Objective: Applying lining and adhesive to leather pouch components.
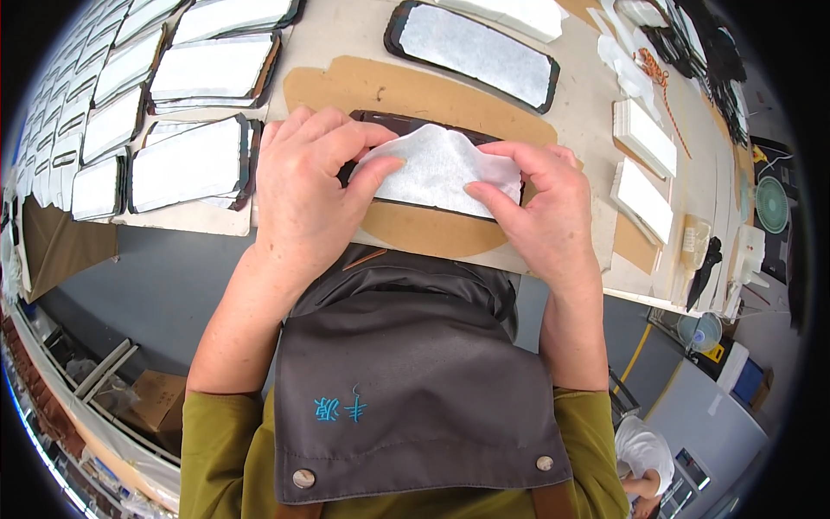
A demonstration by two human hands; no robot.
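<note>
Both hands pinch the white sheet (pixel 437 169), left hand (pixel 307 195) at 9 o'clock, right hand (pixel 540 212) at 3 o'clock; press it flat and even on the dark tray (pixel 432 208)

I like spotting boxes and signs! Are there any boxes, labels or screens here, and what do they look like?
Cardboard box: brown, on the floor at lower left, under the table.
Embroidered mark: small, blue, on the grey apron.
No screens that I can make out.

Pale worktable (pixel 346 43); grey floor (pixel 164 294) beneath; small fan (pixel 702 330), cardboard box (pixel 160 398) on floor.
</note>
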